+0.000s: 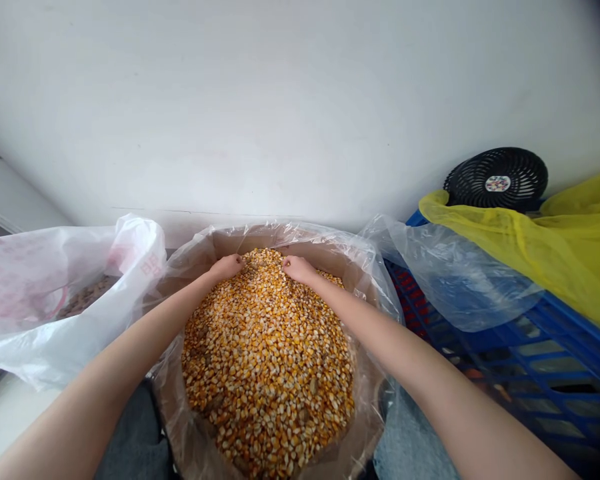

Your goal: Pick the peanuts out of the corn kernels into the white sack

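Dried corn kernels [270, 347], yellow and orange with pale tips, fill a clear plastic bag [375, 293] that lines a brown container [330, 253] between my knees. Several darker bits lie among the kernels. At the far left edge of the heap is my left hand [229, 266], its fingers curled together by the corn. My right hand [299, 269] is opposite it at the far right edge, thumb and fingers also pressed together. Whatever either hand pinches is too small to make out.
A white plastic bag [80, 333] with brownish contents stands on the left. To the right is a blue plastic crate [550, 373], with yellow mesh [555, 247] draped over it and a black fan [497, 179] behind. A white wall [280, 113] rises beyond the corn.
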Action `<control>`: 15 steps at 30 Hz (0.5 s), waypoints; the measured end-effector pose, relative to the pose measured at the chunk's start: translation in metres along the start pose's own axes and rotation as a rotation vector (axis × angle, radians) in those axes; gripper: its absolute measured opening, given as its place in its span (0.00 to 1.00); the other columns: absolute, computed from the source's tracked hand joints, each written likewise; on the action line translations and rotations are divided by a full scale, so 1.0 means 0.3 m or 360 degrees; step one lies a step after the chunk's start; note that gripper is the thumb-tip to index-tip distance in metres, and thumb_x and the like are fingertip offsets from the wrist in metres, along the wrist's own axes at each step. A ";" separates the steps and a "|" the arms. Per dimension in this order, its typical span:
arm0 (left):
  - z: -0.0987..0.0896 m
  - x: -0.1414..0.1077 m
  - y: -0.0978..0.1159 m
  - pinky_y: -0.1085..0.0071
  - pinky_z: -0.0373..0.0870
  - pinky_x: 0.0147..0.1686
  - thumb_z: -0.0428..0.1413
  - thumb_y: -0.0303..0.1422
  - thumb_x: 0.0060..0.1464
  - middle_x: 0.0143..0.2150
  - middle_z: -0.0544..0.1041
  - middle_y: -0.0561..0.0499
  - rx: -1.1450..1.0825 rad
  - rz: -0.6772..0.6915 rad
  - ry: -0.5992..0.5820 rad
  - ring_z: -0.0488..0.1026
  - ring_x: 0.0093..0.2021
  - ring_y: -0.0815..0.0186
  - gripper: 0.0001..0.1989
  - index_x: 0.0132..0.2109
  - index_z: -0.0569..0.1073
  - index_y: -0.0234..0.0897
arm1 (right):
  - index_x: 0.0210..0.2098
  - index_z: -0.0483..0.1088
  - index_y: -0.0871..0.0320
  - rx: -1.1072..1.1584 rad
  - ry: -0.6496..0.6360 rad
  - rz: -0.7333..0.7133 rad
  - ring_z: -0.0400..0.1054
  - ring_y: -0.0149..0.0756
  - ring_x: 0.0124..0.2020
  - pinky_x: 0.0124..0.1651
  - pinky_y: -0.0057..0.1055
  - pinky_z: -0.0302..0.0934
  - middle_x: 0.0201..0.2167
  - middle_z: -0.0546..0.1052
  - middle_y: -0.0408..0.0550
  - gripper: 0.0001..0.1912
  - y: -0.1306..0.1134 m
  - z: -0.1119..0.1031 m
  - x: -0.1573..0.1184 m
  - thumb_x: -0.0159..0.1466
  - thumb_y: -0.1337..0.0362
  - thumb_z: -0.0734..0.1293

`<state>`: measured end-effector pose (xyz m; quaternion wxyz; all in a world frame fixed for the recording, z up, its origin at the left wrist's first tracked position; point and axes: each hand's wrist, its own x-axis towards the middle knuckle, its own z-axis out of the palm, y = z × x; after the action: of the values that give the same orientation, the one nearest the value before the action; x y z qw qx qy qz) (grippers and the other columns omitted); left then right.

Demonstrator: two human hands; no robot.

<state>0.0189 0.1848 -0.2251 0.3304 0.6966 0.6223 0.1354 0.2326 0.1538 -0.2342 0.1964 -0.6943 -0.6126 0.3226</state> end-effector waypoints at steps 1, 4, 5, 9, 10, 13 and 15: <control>0.007 -0.002 -0.001 0.75 0.56 0.25 0.56 0.37 0.37 0.24 0.69 0.52 0.0018 -0.0009 -0.0010 0.65 0.29 0.65 0.10 0.27 0.67 0.37 | 0.24 0.68 0.59 -0.0062 -0.0012 0.0004 0.64 0.39 0.35 0.37 0.31 0.54 0.30 0.72 0.50 0.02 -0.004 0.005 -0.007 0.49 0.68 0.64; 0.031 -0.010 0.003 0.76 0.57 0.24 0.58 0.36 0.33 0.22 0.69 0.54 0.0092 -0.0035 -0.0046 0.66 0.28 0.65 0.10 0.26 0.67 0.39 | 0.26 0.69 0.58 -0.0172 -0.0035 0.0004 0.65 0.40 0.36 0.39 0.32 0.54 0.32 0.73 0.51 0.04 -0.016 0.016 -0.023 0.49 0.67 0.64; 0.037 -0.011 0.005 0.77 0.57 0.24 0.57 0.35 0.33 0.21 0.68 0.55 0.0102 -0.0048 -0.0053 0.66 0.28 0.66 0.09 0.25 0.67 0.38 | 0.27 0.69 0.58 -0.0187 -0.0036 0.0001 0.65 0.40 0.36 0.38 0.32 0.54 0.32 0.73 0.51 0.05 -0.021 0.018 -0.026 0.49 0.67 0.64; 0.046 -0.004 0.000 0.77 0.55 0.22 0.56 0.30 0.33 0.18 0.66 0.55 0.0027 -0.0091 -0.0068 0.65 0.26 0.68 0.06 0.19 0.65 0.37 | 0.25 0.68 0.58 -0.0143 -0.0018 -0.0006 0.64 0.38 0.34 0.35 0.29 0.53 0.29 0.72 0.49 0.05 -0.035 0.018 -0.029 0.46 0.66 0.66; 0.044 -0.001 -0.004 0.77 0.55 0.22 0.56 0.30 0.34 0.18 0.65 0.55 -0.0024 -0.0101 -0.0076 0.64 0.24 0.68 0.06 0.19 0.65 0.37 | 0.24 0.67 0.58 -0.0102 -0.0018 -0.0006 0.64 0.37 0.32 0.33 0.28 0.53 0.27 0.72 0.48 0.05 -0.037 0.017 -0.029 0.46 0.66 0.65; 0.028 0.005 -0.014 0.75 0.52 0.19 0.55 0.30 0.37 0.16 0.63 0.55 -0.0258 -0.0145 -0.0129 0.59 0.20 0.71 0.07 0.19 0.64 0.35 | 0.20 0.61 0.59 0.0114 -0.0092 -0.0008 0.59 0.31 0.23 0.26 0.25 0.50 0.19 0.66 0.44 0.05 -0.042 0.007 -0.031 0.47 0.64 0.63; 0.014 0.005 -0.010 0.75 0.50 0.17 0.54 0.33 0.40 0.15 0.60 0.55 -0.0468 -0.0191 -0.0179 0.56 0.17 0.73 0.09 0.20 0.63 0.35 | 0.18 0.56 0.59 0.0325 -0.0233 -0.0021 0.52 0.26 0.17 0.21 0.24 0.46 0.15 0.59 0.41 0.09 -0.047 -0.004 -0.035 0.50 0.62 0.59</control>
<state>0.0193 0.1850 -0.2305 0.4707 0.6087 0.6168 0.1658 0.2228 0.1462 -0.2218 0.2229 -0.6412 -0.5940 0.4317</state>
